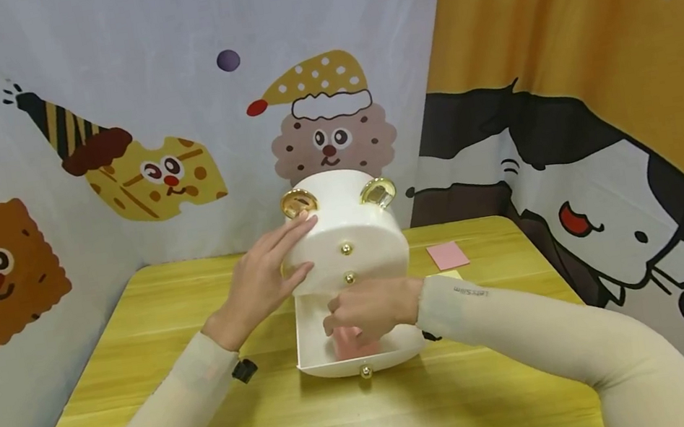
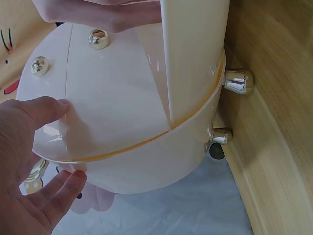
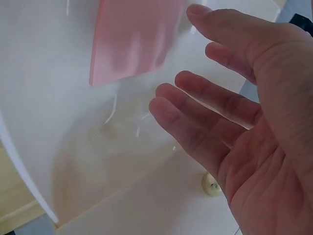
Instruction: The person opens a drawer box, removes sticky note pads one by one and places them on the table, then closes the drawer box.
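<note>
A white rounded drawer box (image 1: 340,199) with gold ears and gold knobs stands on the table, its lowest drawer (image 1: 331,370) pulled out toward me. Inside that drawer lies a pink sticky note pad (image 3: 132,39). My left hand (image 1: 261,272) rests against the box's left side, thumb on the front face and fingers along the side below the gold ear (image 1: 299,203). Over the drawer hovers my right hand (image 1: 378,307), palm facing in, fingers loosely extended beside the pad with nothing between them. It partly covers the pad in the head view.
On the wooden table (image 1: 201,423), a pink square note pad (image 1: 448,255) lies right of the box. A yellow one (image 1: 453,274) peeks out behind my right forearm. A patterned cloth backdrop (image 1: 185,31) rises directly behind the table.
</note>
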Demonstrator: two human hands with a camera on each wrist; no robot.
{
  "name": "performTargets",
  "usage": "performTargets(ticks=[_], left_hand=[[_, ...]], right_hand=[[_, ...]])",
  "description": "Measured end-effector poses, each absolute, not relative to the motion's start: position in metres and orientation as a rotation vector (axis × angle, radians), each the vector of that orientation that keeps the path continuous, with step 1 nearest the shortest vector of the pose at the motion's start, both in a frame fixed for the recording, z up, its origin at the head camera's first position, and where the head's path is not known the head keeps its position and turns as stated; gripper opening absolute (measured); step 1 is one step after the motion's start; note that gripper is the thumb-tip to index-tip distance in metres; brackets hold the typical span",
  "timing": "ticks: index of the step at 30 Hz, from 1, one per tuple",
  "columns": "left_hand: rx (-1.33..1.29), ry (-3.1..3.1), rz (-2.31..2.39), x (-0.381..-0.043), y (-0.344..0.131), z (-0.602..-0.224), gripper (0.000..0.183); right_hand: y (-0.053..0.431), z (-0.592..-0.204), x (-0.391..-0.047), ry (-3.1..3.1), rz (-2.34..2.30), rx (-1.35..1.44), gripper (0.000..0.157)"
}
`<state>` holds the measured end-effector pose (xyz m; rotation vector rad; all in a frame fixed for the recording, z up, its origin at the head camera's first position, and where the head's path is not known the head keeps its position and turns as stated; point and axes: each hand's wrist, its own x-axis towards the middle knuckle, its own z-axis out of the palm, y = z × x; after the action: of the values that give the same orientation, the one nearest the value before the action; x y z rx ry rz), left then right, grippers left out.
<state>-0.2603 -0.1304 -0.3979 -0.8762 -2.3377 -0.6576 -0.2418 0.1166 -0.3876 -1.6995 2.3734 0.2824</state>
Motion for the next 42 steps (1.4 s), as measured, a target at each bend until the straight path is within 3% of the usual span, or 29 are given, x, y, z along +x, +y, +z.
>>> performTargets(ticks=[6,16,31,42], left_hand=[[-0.873,-2.327,-0.654,-0.260,-0.131,-0.397,0.085],[-0.867,-2.334,-0.652,-0.259,-0.131,-0.397,0.085],[-0.864,-2.337,-0.654,-0.259,-0.130,-0.399,0.084],[-0.862,-2.319,-0.655,-0.259,-0.131,-0.401,0.084]], right_hand=[[0.110,-0.389,-0.243,2.350,0.361,-1.703,0.046],[0.106,-0.397,-0.244,2.382,0.466,-1.687,0.047],[0.104,-0.411,-0.242,2.407,0.572,-1.648,0.064],[0.102,-0.412,-0.240,2.422,0.639,-1.646,0.061]])
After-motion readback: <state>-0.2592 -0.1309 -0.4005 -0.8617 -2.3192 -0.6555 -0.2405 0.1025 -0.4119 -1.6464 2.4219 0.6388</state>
